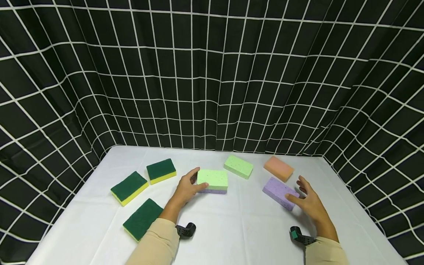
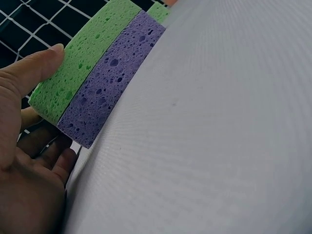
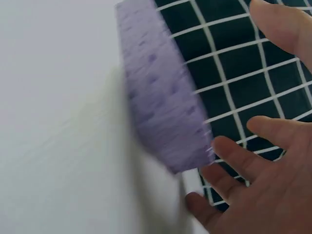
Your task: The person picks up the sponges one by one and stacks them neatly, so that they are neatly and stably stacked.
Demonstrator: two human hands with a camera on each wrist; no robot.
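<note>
Near the middle of the table, a light green sponge (image 1: 212, 178) lies flat on a purple sponge (image 2: 108, 87), their edges nearly lined up. My left hand (image 1: 187, 187) holds the green one at its left end, thumb (image 2: 48, 61) on the front and index finger at the back corner. The other fingers hang beside the stack, partly hidden in the head view. On the right lies another purple sponge (image 1: 281, 193), set at an angle. My right hand (image 1: 310, 203) is spread around its right end, and in the right wrist view the fingers (image 3: 239, 156) stand apart from it.
A second light green sponge (image 1: 238, 166) and an orange sponge (image 1: 278, 169) lie toward the back. To the left are three green-and-yellow scouring sponges (image 1: 130, 187), one partly behind my left forearm. A black gridded curtain (image 1: 212, 73) hangs behind the white table (image 1: 245, 239).
</note>
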